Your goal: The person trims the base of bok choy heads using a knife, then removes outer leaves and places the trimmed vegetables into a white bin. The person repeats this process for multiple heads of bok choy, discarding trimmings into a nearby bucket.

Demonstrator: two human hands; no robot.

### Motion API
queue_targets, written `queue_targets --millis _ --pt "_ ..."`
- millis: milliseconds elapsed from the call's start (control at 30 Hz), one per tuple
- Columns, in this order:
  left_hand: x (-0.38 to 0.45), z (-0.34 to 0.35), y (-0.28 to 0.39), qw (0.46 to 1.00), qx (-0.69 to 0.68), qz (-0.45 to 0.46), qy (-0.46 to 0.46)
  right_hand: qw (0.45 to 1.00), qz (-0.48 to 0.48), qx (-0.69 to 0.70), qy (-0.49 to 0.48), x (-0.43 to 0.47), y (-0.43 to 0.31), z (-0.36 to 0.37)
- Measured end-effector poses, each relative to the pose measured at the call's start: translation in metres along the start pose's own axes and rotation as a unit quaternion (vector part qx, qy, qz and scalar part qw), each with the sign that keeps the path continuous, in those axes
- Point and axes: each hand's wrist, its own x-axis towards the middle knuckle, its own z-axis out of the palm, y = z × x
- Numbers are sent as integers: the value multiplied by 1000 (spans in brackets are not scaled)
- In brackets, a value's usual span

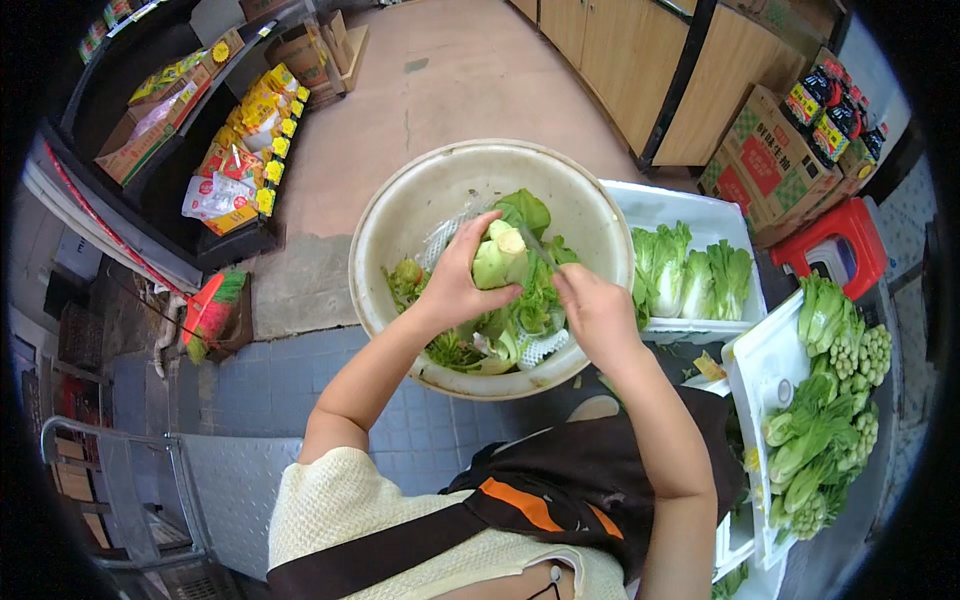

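A leafy green vegetable (pixel 499 259) with a thick pale stem is gripped in my left hand (pixel 463 274), its cut end facing up. My right hand (pixel 598 309) holds a knife (pixel 538 246), whose blade lies close beside the stem; whether it touches cannot be told. Both hands are over a large round plastic tub (pixel 491 386). Inside the tub lie loose green leaves (pixel 454 351) and white foam netting (pixel 546 348).
A white foam box (pixel 679 195) of leafy cabbages adjoins the tub at right. Nearer me stands another foam box (pixel 757 375) heaped with greens. A red plastic stool (pixel 866 247), sauce cartons (pixel 780 161), a metal trolley (pixel 232 480) and a shelf of packets (pixel 244 165) stand around.
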Motion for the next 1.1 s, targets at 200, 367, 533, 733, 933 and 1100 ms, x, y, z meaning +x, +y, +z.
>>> queue_targets --millis 200,367,533,733,933,1100 --pt "-4 3 -6 1000 -5 -22 7 991 -82 -60 -91 17 0 9" --pt "-6 1 -9 996 -22 -85 -9 983 -90 -86 -139 26 6 22" --pt "-17 5 -21 990 -58 -125 10 975 -102 -101 -167 32 16 36" --pt "-23 -6 -16 985 -26 -166 36 968 -24 -132 -214 44 44 56" --pt "-20 -40 -24 915 -355 -170 87 947 179 -39 -265 21 81 38" --pt "2 -19 -2 865 -476 -147 66 901 334 187 -204 -1 61 5"
